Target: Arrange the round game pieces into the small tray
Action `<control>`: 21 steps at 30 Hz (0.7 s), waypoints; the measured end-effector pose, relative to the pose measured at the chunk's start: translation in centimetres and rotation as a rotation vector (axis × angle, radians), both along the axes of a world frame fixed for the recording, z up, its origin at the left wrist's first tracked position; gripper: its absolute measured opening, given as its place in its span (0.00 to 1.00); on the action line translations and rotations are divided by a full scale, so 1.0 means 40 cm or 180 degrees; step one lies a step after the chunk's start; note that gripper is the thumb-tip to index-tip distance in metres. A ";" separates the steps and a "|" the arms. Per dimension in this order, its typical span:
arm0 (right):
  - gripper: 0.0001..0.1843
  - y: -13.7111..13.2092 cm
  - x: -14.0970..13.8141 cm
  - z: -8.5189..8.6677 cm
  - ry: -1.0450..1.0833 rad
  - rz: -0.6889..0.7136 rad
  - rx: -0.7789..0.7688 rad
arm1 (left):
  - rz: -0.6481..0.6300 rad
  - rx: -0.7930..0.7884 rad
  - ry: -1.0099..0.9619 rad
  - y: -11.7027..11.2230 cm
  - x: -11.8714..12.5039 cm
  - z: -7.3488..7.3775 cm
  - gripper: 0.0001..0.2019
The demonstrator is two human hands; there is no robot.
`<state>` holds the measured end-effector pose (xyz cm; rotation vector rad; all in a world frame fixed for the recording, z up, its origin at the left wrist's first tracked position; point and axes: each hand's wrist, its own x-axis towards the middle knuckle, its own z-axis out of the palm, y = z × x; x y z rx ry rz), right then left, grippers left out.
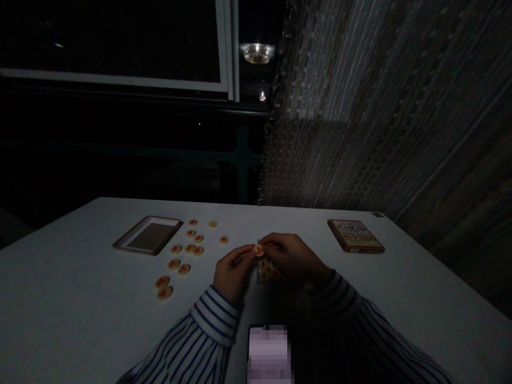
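Between the fingertips of both hands is a round, pale xiangqi piece (259, 250) with a red character on it. My left hand (231, 273) pinches it from the left side. From the right, my right hand (296, 258) has its fingers closed at the same piece. Just below them sits a small clear box (258, 275) with several pieces (265, 265) inside, marked with dark characters. My right hand hides part of this box. Several loose red-marked pieces (184, 269) lie scattered on the white table to the left.
An open, shallow tray or lid (179, 226) lies at the far left of the table (96, 288). On the right is a flat printed box (356, 234). A phone (269, 354) lies at the near edge. A bead curtain (332, 117) hangs behind on the right.
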<state>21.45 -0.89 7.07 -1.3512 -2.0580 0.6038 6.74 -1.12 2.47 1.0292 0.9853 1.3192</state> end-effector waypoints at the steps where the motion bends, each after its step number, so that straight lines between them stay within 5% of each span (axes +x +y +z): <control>1: 0.12 0.000 0.000 0.001 -0.0032 0.0018 0.0027 | 0.0018 0.0000 0.0026 0.000 -0.001 0.001 0.17; 21: 0.15 -0.017 -0.009 0.023 -0.1390 0.0226 0.0796 | 0.0245 0.0312 0.0411 0.007 -0.008 -0.012 0.10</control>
